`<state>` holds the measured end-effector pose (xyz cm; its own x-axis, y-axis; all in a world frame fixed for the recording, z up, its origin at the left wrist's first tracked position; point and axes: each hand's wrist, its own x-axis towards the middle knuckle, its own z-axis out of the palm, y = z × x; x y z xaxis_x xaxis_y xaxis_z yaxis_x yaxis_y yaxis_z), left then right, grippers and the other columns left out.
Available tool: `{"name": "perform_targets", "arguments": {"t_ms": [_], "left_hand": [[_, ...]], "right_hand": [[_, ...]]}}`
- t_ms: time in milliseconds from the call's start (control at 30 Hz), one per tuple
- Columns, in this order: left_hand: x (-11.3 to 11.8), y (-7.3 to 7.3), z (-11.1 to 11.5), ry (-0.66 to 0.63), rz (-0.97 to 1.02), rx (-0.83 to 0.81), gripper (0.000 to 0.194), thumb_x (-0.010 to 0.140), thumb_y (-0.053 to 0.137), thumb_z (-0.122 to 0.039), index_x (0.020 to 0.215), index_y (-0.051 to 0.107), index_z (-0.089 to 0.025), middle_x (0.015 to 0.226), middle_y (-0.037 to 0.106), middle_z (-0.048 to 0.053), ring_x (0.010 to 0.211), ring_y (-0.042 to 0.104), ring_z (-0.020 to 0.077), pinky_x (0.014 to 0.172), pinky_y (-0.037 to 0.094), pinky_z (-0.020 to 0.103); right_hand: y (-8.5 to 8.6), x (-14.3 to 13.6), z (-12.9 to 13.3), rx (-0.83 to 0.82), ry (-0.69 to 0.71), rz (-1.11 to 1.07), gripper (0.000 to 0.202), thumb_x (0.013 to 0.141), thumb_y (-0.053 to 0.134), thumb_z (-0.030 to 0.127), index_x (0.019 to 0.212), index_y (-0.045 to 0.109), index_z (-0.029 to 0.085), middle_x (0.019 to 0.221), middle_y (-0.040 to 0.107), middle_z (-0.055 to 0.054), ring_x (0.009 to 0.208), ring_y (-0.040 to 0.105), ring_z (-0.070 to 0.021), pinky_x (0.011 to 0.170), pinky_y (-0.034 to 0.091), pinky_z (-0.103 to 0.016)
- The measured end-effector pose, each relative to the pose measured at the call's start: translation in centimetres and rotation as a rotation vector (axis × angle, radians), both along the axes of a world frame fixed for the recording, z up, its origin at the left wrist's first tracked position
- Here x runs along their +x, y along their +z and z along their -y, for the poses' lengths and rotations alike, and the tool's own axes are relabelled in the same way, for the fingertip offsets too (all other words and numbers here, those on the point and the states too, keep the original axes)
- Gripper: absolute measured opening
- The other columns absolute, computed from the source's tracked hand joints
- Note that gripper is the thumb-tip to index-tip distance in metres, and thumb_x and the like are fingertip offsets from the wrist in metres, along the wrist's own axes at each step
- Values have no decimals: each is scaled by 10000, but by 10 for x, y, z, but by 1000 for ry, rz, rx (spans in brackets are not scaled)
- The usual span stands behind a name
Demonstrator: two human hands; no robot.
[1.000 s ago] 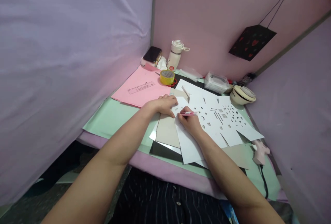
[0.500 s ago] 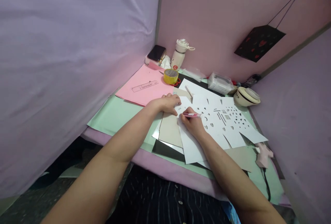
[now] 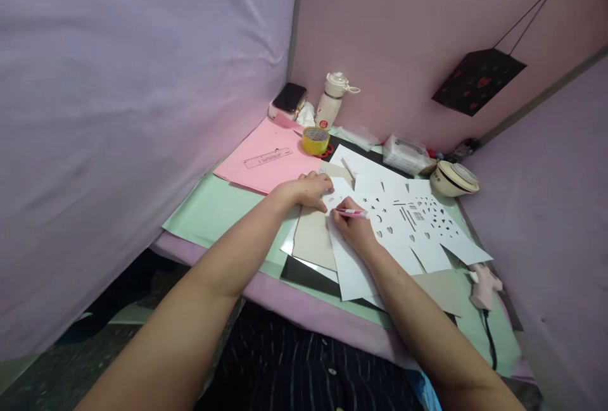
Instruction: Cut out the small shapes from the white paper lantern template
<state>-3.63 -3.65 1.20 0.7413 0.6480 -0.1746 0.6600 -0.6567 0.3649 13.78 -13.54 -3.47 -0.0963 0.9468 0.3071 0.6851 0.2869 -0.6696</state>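
My right hand point(image 3: 352, 222) is closed round a slim pink-and-white pen-shaped tool point(image 3: 354, 213). Its tip is hidden by my fingers, so I cannot tell whether it is a pen or a knife. Beneath it lies a white paper sheet point(image 3: 354, 271) with cut-out stars, a moon, hearts and slits. My left hand point(image 3: 313, 191) rests on the sheet's left edge, fingers spread and holding nothing. A beige board point(image 3: 313, 240) shows under the sheet, below my left hand.
Pink paper point(image 3: 256, 170) carries a clear ruler point(image 3: 268, 158). Yellow tape point(image 3: 315, 142) and red-handled scissors point(image 3: 327, 152) lie behind my hands, near a white bottle point(image 3: 330, 104). At right are a bowl point(image 3: 449, 182) and a pink glue gun point(image 3: 483, 287). A dark paper lantern point(image 3: 479, 82) hangs above.
The whole view has shifted very slightly. Both hands stay in nearly the same place on the paper, and the pen-shaped tool tilts a little differently.
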Motion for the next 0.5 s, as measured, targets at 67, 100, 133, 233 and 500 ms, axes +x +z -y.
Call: {"name": "perform_targets", "arguments": {"t_ms": [67,100,133,233,500], "left_hand": [[0,-2,-1,-4,4,3,611,742,694,-453,1289,544,-230,1460,433,96,1228,410,331,1001,368,462],[0,-2,-1,-5,5,4,610,742,694,-453,1289,544,-230,1461,432,95,1228,410,330,1000,369,462],[0,-3,-1,-7,5,5,609,742,694,-453,1289,544,-230,1461,431,95,1228,411,330,999,370,462],[0,-3,-1,-7,3,7,616,740,697,-446,1295,545,-224,1467,424,97,1234,408,332,1000,372,470],[0,2,1,-7,-13,7,619,742,692,-440,1302,545,-220,1471,420,99,1243,407,329,1008,375,473]], "right_hand": [[1,-1,1,19,10,37,183,858,521,325,735,423,231,680,497,23,602,437,-146,581,335,-276],[2,-1,1,29,11,55,185,860,513,329,733,419,232,683,497,20,604,439,-148,583,334,-279],[2,-2,1,37,11,70,186,860,506,332,732,415,233,687,499,16,607,442,-150,585,335,-281],[2,-3,1,43,8,92,189,859,489,341,728,405,235,691,504,9,611,449,-155,585,334,-285],[0,-2,0,44,18,66,185,849,494,336,720,406,236,687,514,9,608,455,-153,583,340,-285]]}}
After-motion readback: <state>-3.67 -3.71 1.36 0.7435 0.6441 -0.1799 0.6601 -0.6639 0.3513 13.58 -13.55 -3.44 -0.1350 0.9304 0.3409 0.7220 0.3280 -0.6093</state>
